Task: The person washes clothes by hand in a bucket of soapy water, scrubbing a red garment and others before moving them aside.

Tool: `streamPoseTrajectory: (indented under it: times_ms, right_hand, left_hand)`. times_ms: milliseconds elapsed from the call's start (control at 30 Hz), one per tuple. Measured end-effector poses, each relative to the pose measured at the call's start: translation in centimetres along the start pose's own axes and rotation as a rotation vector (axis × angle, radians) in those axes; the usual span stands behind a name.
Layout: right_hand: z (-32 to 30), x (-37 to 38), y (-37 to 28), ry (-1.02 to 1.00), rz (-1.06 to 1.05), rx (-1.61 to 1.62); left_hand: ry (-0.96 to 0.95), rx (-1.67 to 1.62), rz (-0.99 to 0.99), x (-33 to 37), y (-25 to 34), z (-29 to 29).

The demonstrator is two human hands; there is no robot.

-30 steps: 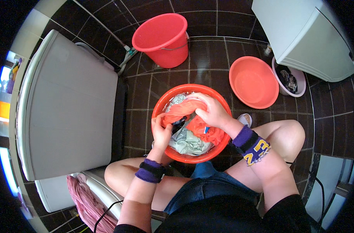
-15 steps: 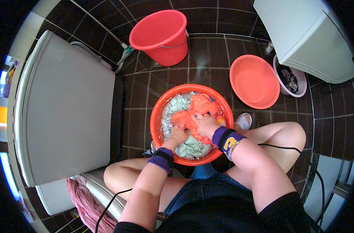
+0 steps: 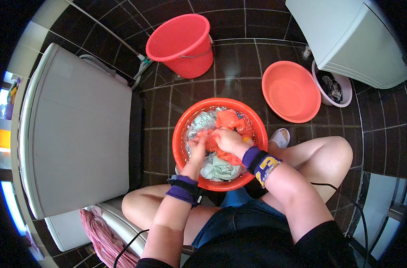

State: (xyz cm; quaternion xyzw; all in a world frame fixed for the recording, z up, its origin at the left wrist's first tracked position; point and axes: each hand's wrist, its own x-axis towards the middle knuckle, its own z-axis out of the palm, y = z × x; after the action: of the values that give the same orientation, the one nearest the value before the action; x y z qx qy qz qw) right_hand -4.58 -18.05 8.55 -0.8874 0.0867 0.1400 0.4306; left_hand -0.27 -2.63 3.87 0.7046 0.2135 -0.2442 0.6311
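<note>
- Dark brown tiled floor [image 3: 239, 58], pale grout lines, wet-room look. Person sits low, bare knees spread, basin between them.
- Red-orange wash basin [image 3: 182, 134] on the floor right in front of the person — holds soapy water and a pile of laundry.
- Orange garment [image 3: 230, 119] lies on top of the pile, toward the far side of the basin; pale green patterned cloth [image 3: 219, 169] under it, nearer the person.
- Left hand [image 3: 198, 147] is down in the basin, fingers curled into the wet cloth at the left edge of the orange garment. Purple wristband [image 3: 183, 191] on that forearm.
- Right hand [image 3: 228, 139] is closed over a bunch of the orange garment, knuckles up, just beside the left hand — the two nearly touching. Purple wristband with yellow marking [image 3: 261, 161] on that wrist.
- Red bucket [image 3: 181, 42] with a wire handle stands beyond the basin, well apart from it.
- Empty-looking salmon basin [image 3: 290, 91] to the right of the wash basin, near it but not touching.
- Small white tub [image 3: 332, 87] with dark items inside sits just beside the salmon basin, under a white appliance [image 3: 350, 35].
- Large white appliance [image 3: 78, 125] along the person's left.
- Pink mop-like cloth [image 3: 103, 236] by the left thigh.
- White slipper [image 3: 281, 136] shows past the right knee.
</note>
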Motion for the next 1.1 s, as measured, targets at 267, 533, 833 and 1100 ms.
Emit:
streamPoseTrajectory:
  times_ms: [267,533,833,1100]
  right_hand:
    - [-0.3,-7.0,-9.2,0.305,-0.303,0.411]
    - [-0.2,-5.6,-7.6,0.529,-0.169,0.223]
    - [0.1,-1.9,-2.2,0.387,0.055,0.106]
    - [-2.8,-1.4,-1.2,0.257,0.008,0.054]
  left_hand:
    - [-0.624,-0.893,-0.158,-4.7,4.6,1.1]
    - [-0.449,-0.784,-0.202,-3.4,3.5,1.1]
    - [-0.255,-0.57,-0.125,-5.6,3.9,2.3]
    - [-0.209,-0.029,0.115,-2.6,2.4,-1.3]
